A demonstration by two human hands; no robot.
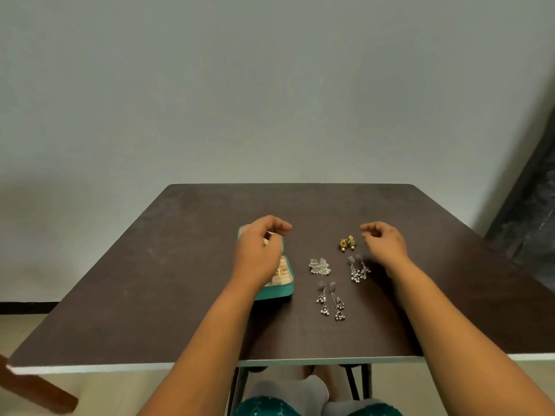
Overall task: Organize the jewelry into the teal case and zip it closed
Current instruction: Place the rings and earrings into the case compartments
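Note:
The teal case [277, 291] lies open on the dark brown table [180, 265], with cream padding and gold rings showing inside. My left hand [261, 250] hovers over the case with loosely curled fingers and covers most of it; nothing visible is held. My right hand [386, 243] floats above the table, fingers relaxed and curled, empty, just right of a pair of gold and green earrings [347, 243]. A silver leaf-shaped pair [319, 266] lies in the middle. A silver dangling pair [359, 270] sits beside my right wrist. A longer silver dangling pair [330, 301] lies nearest me.
The table's far edge meets a plain grey wall. A dark object [528, 211] leans at the right. A wooden piece [36, 388] shows at the lower left. My knees are under the near table edge.

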